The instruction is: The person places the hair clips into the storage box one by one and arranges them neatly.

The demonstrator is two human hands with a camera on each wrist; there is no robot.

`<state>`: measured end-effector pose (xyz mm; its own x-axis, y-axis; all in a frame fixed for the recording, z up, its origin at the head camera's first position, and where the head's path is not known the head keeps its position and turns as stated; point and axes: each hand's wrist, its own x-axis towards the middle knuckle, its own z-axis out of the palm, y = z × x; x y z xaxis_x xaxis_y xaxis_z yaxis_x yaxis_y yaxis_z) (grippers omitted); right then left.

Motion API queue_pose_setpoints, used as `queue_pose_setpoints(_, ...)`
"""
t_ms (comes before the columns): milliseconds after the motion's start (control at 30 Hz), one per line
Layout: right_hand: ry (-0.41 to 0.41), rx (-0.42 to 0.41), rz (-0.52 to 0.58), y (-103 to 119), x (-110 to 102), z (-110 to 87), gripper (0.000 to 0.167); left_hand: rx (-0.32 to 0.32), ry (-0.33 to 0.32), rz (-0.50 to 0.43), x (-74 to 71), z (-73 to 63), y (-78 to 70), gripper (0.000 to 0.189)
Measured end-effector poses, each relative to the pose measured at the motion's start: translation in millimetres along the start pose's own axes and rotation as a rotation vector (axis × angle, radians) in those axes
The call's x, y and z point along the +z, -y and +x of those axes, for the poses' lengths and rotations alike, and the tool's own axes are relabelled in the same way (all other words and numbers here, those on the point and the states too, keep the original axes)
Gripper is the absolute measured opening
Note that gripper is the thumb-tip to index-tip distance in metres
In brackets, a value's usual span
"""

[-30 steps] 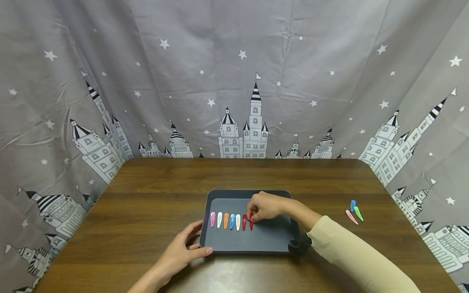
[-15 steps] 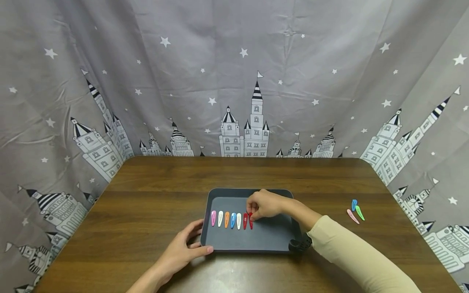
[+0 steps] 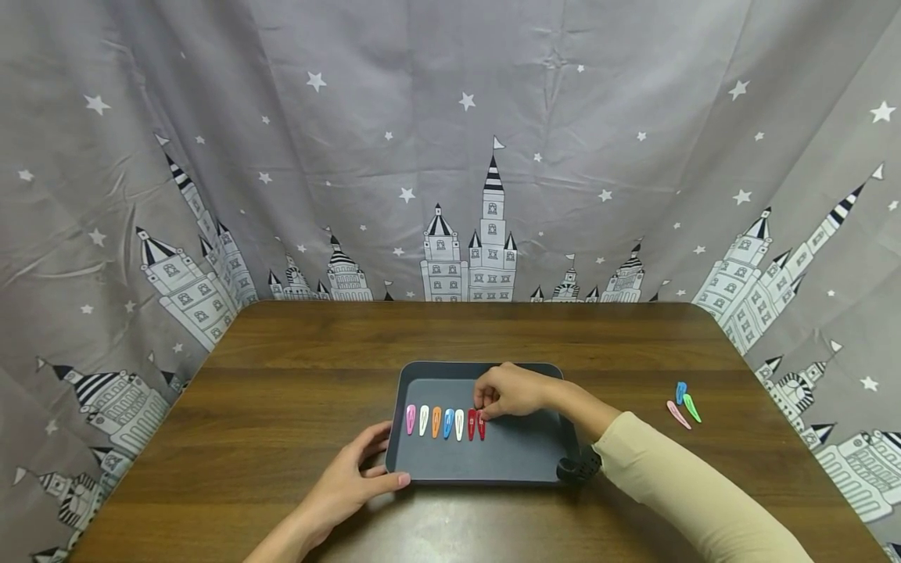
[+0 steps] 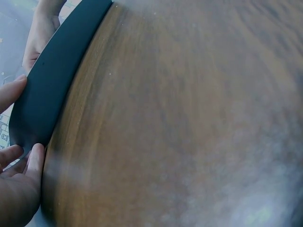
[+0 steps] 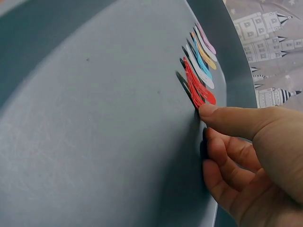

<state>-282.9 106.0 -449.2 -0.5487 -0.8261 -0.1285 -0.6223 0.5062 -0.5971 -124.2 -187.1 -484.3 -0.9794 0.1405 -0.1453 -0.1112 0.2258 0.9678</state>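
A row of snap hair clips lies in the dark grey tray (image 3: 521, 461): a pink clip (image 3: 411, 420), a white clip (image 3: 424, 421), an orange clip (image 3: 436, 422), a blue clip (image 3: 448, 424), a second white clip (image 3: 460, 424) and two red ones. My right hand (image 3: 512, 389) pinches the rightmost red hair clip (image 3: 482, 427) by its upper end, close beside the other red clip (image 3: 472, 424). In the right wrist view, the thumb (image 5: 229, 117) touches the red clips' wide end. My left hand (image 3: 349, 477) holds the tray's near left corner, thumb on the rim.
On the wooden table (image 3: 281, 407), right of the tray, lie a loose blue clip (image 3: 680, 392), a green clip (image 3: 692, 408) and a pink clip (image 3: 678, 415). A grey castle-print curtain (image 3: 450, 156) hangs behind the table.
The rightmost red clip has shifted slightly left, closer to its red neighbour, with my right hand still at its upper end. My left hand has stayed on the tray corner.
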Motion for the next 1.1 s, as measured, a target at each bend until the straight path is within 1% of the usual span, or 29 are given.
queue_pose_setpoints(200,-0.006,-0.006,0.014,-1,-1,-2.0,0.004,0.000,0.005,-0.003,0.2,0.3,-0.6,0.083)
queue_pose_setpoints(467,-0.008,-0.005,0.016,-2,-1,-4.0,0.010,-0.001,0.013,-0.015,-0.5,0.0,-0.6,0.084)
queue_pose_setpoints(667,-0.006,-0.023,0.004,-4,-2,-6.5,0.008,0.012,0.008,-0.007,0.0,-0.5,0.2,0.083)
queue_pose_setpoints(800,-0.014,-0.028,-0.002,-6,-5,-11.0,0.008,0.012,0.005,-0.005,0.1,-0.3,0.6,0.083)
queue_pose_setpoints(933,-0.033,-0.015,0.002,-8,-10,-17.3,0.009,0.002,0.001,0.000,0.0,0.4,1.2,0.082)
queue_pose_setpoints(1100,-0.051,-0.001,0.008,-9,-17,-25.0,0.010,0.006,0.001,0.001,-0.2,0.8,1.3,0.081)
